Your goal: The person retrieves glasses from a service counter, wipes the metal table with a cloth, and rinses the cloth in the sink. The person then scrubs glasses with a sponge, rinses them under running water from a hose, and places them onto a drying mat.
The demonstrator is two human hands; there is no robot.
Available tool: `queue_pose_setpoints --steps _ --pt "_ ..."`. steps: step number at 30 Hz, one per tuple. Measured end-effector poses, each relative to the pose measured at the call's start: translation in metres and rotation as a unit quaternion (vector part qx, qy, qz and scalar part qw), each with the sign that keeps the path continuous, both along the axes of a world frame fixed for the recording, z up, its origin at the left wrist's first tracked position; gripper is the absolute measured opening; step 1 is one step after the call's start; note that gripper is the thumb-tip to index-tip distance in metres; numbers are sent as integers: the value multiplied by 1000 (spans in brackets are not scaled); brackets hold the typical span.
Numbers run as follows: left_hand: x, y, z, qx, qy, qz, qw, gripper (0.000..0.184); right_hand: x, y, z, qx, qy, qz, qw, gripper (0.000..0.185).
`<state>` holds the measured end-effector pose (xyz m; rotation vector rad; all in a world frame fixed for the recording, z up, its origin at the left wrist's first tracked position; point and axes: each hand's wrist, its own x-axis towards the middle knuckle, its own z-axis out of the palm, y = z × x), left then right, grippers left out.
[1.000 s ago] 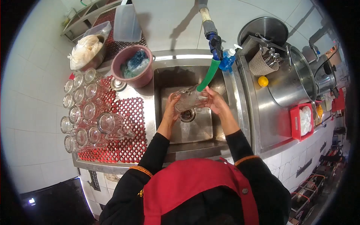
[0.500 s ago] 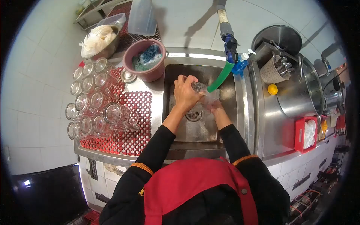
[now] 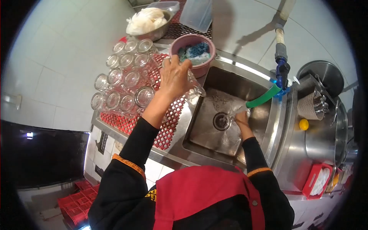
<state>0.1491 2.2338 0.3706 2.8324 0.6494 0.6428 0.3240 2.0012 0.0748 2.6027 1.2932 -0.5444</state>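
Note:
My left hand (image 3: pixel 176 78) is closed around a clear glass mug (image 3: pixel 196 87), holding it above the strip between the sink and the red mat. The hand covers much of the mug. Several upturned glass mugs (image 3: pixel 130 79) stand in rows on the red perforated mat (image 3: pixel 165 134), just left of that hand. Down in the steel sink (image 3: pixel 214 145), my right hand (image 3: pixel 241 118) is at the mouth of the green hose (image 3: pixel 264 96), with water running over it. Splashing water hides its fingers. Beside the hand, water flows toward the round drain (image 3: pixel 221 121).
A pink bucket (image 3: pixel 210 69) with scrubbing material stands behind the sink's left corner. Farther back are a bowl (image 3: pixel 157 32) with a white bundle and a clear plastic container (image 3: pixel 195 15). On the right counter are a cutlery holder (image 3: pixel 308 107), an orange fruit (image 3: pixel 303 124) and a red basket (image 3: pixel 308 188).
My left hand has lifted the glass mug out of the sink and moved left toward the mat. My right hand has let go of the mug and stays by the hose. The view has turned left.

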Motion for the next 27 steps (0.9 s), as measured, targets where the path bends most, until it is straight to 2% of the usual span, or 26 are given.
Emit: queue_pose_setpoints --steps 2,3,7,10,15,16,18,19,22,23,24,25,26,27 --pt "-6 15 -2 32 56 24 998 46 -6 -2 4 82 -23 -153 984 20" --pt "-8 20 -2 27 72 29 997 48 -7 -6 4 89 -57 -88 991 19" --pt "-14 38 -21 65 99 53 992 49 9 -12 -9 105 -34 -93 989 18" --pt "-19 41 -28 82 144 63 984 48 10 -15 18 143 -27 -132 981 18" --pt "-27 49 -43 78 198 36 976 43 12 -10 60 217 -40 -109 969 15" --pt "-27 52 -43 76 196 28 977 43 3 -6 86 214 -44 -117 969 15" --pt "-27 55 -44 97 244 33 964 43 -20 6 143 335 57 -236 911 14" --pt "-25 52 -40 96 244 26 965 43 -25 11 147 332 55 -241 910 14" --pt "-23 35 -8 122 358 42 925 60 -34 18 148 371 54 -275 885 14" --pt "-24 23 -1 142 267 12 953 55 -36 18 138 392 28 -226 891 14" --pt "-17 18 -6 142 265 7 954 55 -39 19 129 411 1 -175 895 16" --pt "-10 15 -17 41 146 -89 984 48 -42 17 120 428 -26 -123 895 19" --pt "-2 9 -28 -62 22 -180 981 42 -46 15 120 428 -30 -125 895 19" --pt "9 -13 -36 -174 27 -132 976 30 -52 12 119 471 -39 -89 877 24"
